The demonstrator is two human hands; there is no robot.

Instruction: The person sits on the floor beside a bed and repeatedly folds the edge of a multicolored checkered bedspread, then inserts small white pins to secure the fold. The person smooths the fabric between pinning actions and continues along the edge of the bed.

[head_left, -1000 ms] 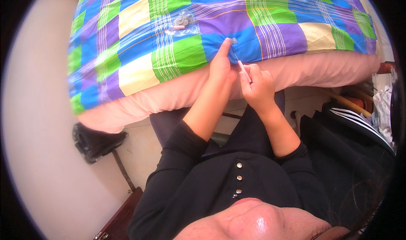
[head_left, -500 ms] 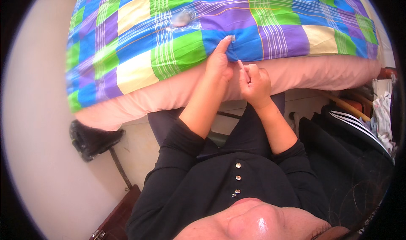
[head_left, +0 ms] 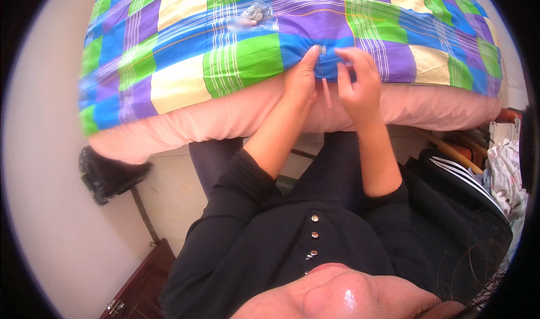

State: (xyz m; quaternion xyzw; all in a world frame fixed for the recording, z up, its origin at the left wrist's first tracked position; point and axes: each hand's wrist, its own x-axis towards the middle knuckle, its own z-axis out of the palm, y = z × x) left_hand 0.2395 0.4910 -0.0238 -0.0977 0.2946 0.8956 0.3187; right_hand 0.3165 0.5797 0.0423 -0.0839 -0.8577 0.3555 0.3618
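Note:
My left hand (head_left: 304, 74) grips the front edge of a checked fabric cover (head_left: 183, 77), its thumb pressed on top and its other fingers hidden. Just beyond the thumb tip is a small clear round piece (head_left: 322, 50). From the cover's edge a thin pink stick-like strip (head_left: 327, 93) hangs down over the pink bedding; its exact kind cannot be told. To its right, my right hand (head_left: 361, 82) hovers close over the cover, fingers bent and thumb apart from the index finger, with nothing visible between them.
A clear plastic bag (head_left: 257, 18) holding small round grey pieces lies on the cover. Pink bedding (head_left: 225, 122) shows below its edge. A black object on a pole (head_left: 109, 175) stands at the left. Dark clothing with white stripes (head_left: 461, 189) and crumpled patterned fabric (head_left: 506, 164) lie at the right.
My right hand has let go of the pink strip and moved up and to the right. The left hand keeps its grip; the view has shifted slightly.

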